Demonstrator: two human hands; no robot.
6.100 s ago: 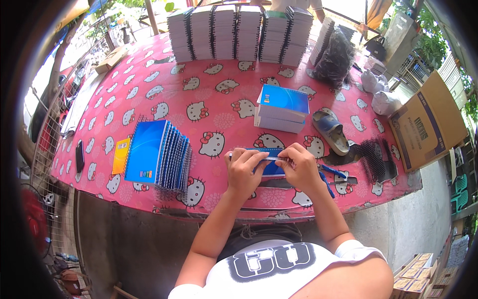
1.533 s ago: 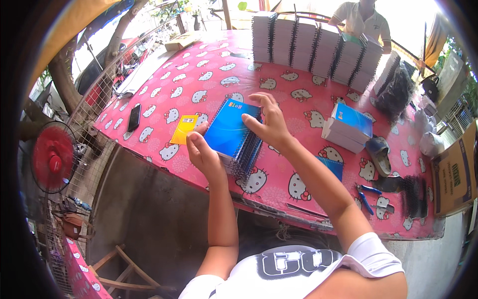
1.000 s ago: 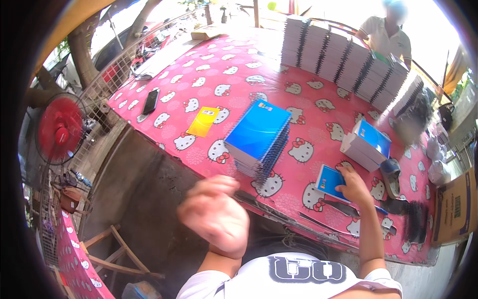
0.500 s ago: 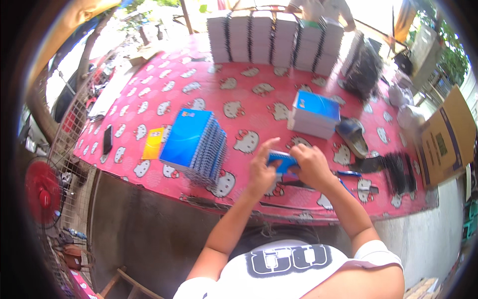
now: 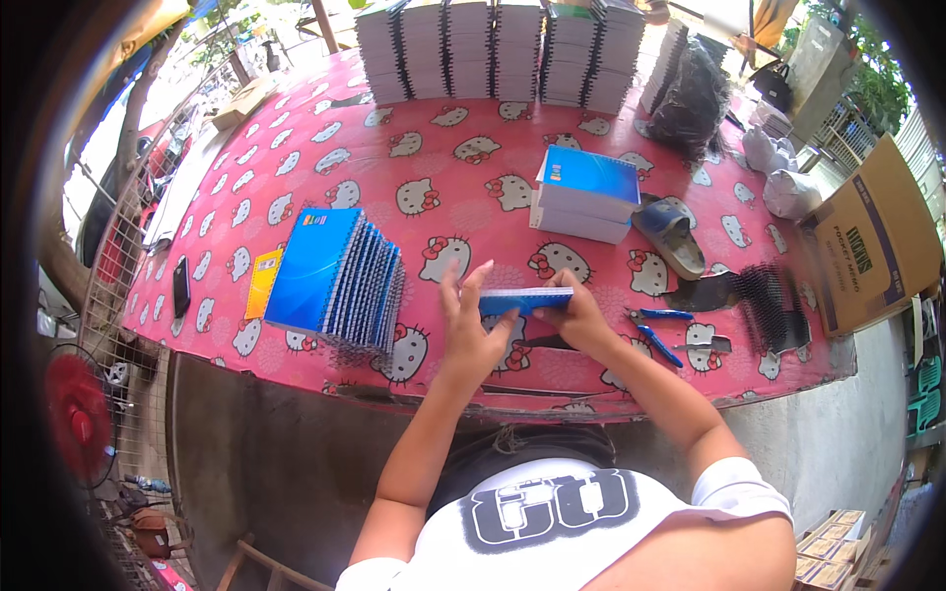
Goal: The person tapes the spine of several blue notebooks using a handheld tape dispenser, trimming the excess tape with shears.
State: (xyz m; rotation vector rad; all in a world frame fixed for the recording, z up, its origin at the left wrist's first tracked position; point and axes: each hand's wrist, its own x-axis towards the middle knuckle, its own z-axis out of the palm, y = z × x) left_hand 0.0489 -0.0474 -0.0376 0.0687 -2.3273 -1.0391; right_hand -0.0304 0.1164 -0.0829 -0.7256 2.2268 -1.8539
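Between my hands is a small blue spiral notebook (image 5: pixel 532 299), held just above the table with its page edges and wire binding turned up. My right hand (image 5: pixel 581 315) pinches its right end. At the left end, my left hand (image 5: pixel 470 330) has its thumb against the blue cover while its fingers point up, slightly blurred. A tall stack of blue spiral notebooks (image 5: pixel 320 276) stands left of my left hand. Beyond my right hand sits a shorter stack of blue-covered notebooks (image 5: pixel 589 192).
Blue-handled pliers (image 5: pixel 658 335), a grey-handled tool (image 5: pixel 714 344), black wire bindings (image 5: pixel 772 307) and a slipper (image 5: pixel 672 236) lie right. A cardboard box (image 5: pixel 867 241) borders them. Tall notebook stacks (image 5: pixel 468 49) line the back. A yellow notebook (image 5: pixel 263 284) and phone (image 5: pixel 180 287) lie left.
The notebook has turned from showing its blue cover to standing edge-up. Both hands have shifted within the view, and my left fingers have spread. The whole view has moved a little.
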